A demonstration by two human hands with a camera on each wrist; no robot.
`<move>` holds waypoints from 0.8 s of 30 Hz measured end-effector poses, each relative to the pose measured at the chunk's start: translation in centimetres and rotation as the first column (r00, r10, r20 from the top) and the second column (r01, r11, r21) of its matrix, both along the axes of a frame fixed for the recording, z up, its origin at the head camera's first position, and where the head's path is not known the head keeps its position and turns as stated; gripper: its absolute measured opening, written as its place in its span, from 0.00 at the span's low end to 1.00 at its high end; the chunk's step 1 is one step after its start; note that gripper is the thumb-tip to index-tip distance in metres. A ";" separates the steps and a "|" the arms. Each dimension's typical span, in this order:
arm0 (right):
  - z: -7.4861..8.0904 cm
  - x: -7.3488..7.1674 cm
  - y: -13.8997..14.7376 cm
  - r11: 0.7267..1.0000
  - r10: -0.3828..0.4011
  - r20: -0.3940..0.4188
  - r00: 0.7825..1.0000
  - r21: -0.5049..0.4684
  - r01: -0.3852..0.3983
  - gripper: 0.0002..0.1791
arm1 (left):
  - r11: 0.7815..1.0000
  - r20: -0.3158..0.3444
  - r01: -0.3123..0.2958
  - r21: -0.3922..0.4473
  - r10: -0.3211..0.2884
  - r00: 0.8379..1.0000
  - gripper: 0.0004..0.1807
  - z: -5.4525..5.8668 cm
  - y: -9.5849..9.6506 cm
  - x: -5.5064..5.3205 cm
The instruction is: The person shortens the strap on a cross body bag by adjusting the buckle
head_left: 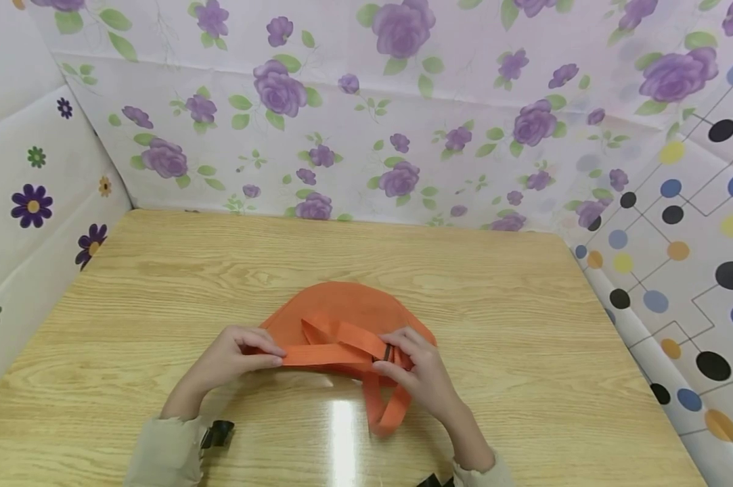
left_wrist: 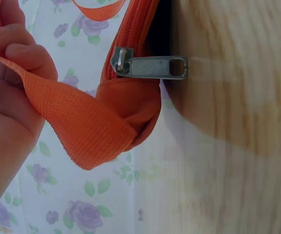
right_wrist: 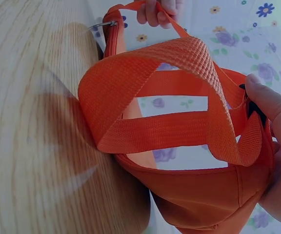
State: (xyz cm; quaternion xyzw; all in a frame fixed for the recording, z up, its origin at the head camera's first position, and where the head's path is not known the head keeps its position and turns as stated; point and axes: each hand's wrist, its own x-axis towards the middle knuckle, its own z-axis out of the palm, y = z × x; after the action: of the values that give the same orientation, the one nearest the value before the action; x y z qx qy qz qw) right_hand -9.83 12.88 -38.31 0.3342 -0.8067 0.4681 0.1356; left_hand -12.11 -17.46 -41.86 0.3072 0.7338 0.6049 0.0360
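Note:
An orange waist bag (head_left: 348, 301) lies on the wooden table. My left hand (head_left: 238, 352) pinches its orange webbing strap (head_left: 323, 354) between thumb and fingers, near the bag's left end. At the right end, my right hand (head_left: 421, 372) grips the strap beside a black buckle (head_left: 387, 352); the fingers partly cover this buckle. Between the hands the strap runs fairly straight, while a slack loop (head_left: 383, 412) hangs toward the front. In the left wrist view, a grey metal zipper pull (left_wrist: 152, 67) sits at the bag's end. A broad strap loop (right_wrist: 145, 63) arches across the right wrist view.
The wood-grain table (head_left: 512, 297) extends around the bag. A cloth with purple flowers (head_left: 403, 122) hangs behind it, with a daisy-patterned sheet (head_left: 31, 176) on the left and a dotted one (head_left: 701, 291) on the right.

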 end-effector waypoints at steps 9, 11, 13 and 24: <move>0.1 0.0 0.0 1.000 -0.009 -0.009 1.000 0.006 0.009 0.17 | 1.000 0.006 -0.005 0.006 0.005 1.000 0.07 0.0 -0.8 0.2; 0.1 0.0 0.0 1.000 -0.011 -0.011 1.000 0.005 0.011 0.17 | 1.000 0.017 -0.012 0.003 0.012 1.000 0.07 0.0 -1.0 0.3; 0.0 0.0 0.0 1.000 -0.011 -0.015 1.000 0.003 0.011 0.17 | 1.000 0.023 -0.016 0.002 0.016 1.000 0.07 0.0 -1.3 0.3; 0.3 0.0 -0.1 1.000 -0.001 -0.028 1.000 0.005 0.002 0.18 | 1.000 0.032 -0.003 0.023 0.002 0.999 0.08 -0.2 -2.3 0.5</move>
State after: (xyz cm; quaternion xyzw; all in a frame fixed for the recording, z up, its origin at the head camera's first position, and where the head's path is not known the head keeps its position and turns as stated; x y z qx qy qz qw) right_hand -9.83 12.76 -38.02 0.3405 -0.8062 0.4612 0.1463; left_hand -11.61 -19.72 -42.08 0.2969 0.7266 0.6180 0.0435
